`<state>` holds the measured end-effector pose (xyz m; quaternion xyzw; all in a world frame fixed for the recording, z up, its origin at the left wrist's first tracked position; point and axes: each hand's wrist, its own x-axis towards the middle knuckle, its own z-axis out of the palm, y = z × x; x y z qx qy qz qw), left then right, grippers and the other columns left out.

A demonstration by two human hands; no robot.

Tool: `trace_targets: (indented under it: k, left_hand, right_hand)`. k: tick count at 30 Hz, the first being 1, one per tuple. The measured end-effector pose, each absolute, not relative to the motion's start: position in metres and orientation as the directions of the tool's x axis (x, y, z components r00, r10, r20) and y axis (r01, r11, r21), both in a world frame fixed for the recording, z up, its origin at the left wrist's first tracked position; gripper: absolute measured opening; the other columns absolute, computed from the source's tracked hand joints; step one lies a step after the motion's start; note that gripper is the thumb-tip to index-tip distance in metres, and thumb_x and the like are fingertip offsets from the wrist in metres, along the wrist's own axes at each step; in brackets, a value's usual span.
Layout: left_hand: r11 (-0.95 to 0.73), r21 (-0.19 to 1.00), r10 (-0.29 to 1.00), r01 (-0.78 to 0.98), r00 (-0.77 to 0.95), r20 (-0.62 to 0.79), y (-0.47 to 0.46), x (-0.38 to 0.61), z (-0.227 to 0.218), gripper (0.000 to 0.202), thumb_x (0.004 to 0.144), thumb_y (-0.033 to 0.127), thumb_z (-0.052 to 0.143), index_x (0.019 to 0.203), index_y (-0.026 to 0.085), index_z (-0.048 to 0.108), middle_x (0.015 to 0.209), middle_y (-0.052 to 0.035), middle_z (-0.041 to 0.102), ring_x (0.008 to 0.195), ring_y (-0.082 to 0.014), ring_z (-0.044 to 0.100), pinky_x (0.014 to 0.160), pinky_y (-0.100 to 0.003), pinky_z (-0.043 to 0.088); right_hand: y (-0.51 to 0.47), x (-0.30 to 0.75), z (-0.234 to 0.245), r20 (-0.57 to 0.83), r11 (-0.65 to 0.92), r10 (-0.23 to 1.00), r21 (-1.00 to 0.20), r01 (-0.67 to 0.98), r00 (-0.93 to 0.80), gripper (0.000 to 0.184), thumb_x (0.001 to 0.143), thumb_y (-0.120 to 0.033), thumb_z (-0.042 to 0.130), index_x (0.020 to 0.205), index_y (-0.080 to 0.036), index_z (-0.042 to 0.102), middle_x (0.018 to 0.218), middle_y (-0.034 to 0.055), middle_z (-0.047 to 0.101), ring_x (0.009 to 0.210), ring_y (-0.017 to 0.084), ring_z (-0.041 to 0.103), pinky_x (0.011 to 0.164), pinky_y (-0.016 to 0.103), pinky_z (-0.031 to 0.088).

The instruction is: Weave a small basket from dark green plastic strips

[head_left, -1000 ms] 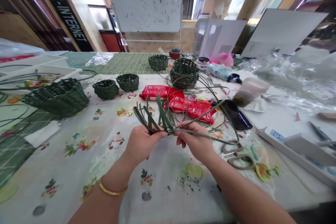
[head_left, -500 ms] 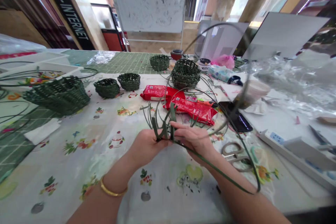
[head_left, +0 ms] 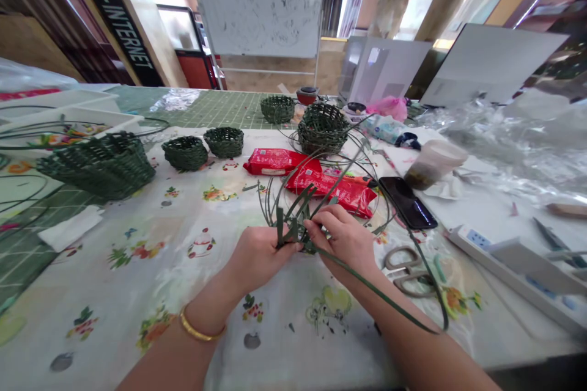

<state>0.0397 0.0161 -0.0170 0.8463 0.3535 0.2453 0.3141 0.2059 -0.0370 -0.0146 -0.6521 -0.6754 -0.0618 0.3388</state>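
My left hand (head_left: pixel 259 256) pinches a small bundle of crossed green strips (head_left: pixel 290 215) just above the flowered tablecloth. The strips fan upward from its fingers. My right hand (head_left: pixel 345 239) is closed on the same bundle from the right, its fingertips on one strip. A long green strip (head_left: pixel 398 313) trails from the bundle, passes over my right forearm and loops up at the right. A gold bangle sits on my left wrist.
Several woven green baskets stand behind: a large one (head_left: pixel 98 164) at left, two small ones (head_left: pixel 186 153), a round one (head_left: pixel 322 126). Red packets (head_left: pixel 337 188), a black phone (head_left: pixel 407 202), scissors (head_left: pixel 406 269) and a white power strip (head_left: pixel 509 259) lie to the right. Loose strips coil at the left.
The bundle was turned and brought lower toward the cloth. The long strip swung round from pointing right, arced high, and now loops low over my right forearm. Both hands kept their hold.
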Motion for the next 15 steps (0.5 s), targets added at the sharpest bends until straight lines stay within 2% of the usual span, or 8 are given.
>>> trace_targets:
  k: [5,10,15]
  left_hand:
    - [-0.529,0.710,0.776,0.464,0.603,0.184,0.0146,0.0422,-0.0192,0.019,0.078,0.031,0.055,0.082,0.021,0.070,0.074,-0.0026,0.071,0.074,-0.0182,0.064,0.071,-0.026,0.048]
    - [-0.499,0.713,0.806,0.492,0.567,0.173,0.0121,0.0454,-0.0206,0.019,0.079,0.032,0.054,0.079,0.020,0.069,0.078,-0.0013,0.071,0.074,-0.0172,0.065,0.068,-0.025,0.047]
    - [-0.396,0.756,0.871,0.521,0.473,0.130,0.0119,0.0480,-0.0194,0.017,0.077,0.031,0.058,0.074,0.019,0.069,0.075,-0.0008,0.071,0.072,-0.0175,0.065,0.065,-0.026,0.047]
  right_hand:
    - [-0.0377,0.2081,-0.0185,0.599,0.142,0.800,-0.231,0.963,0.026,0.024,0.087,-0.034,0.049,0.071,-0.022,0.062,0.082,0.0027,0.063,0.074,0.015,0.053,0.064,0.025,0.037]
    - [-0.0376,0.2088,-0.0200,0.616,0.190,0.788,-0.260,0.947,0.011,0.022,0.087,-0.035,0.049,0.078,-0.021,0.062,0.087,0.0046,0.062,0.076,0.015,0.053,0.067,0.026,0.038]
    - [-0.0326,0.2149,-0.0186,0.605,0.129,0.794,-0.263,0.956,0.059,0.031,0.083,-0.047,0.053,0.074,-0.018,0.061,0.073,0.0045,0.061,0.072,0.017,0.052,0.069,0.030,0.035]
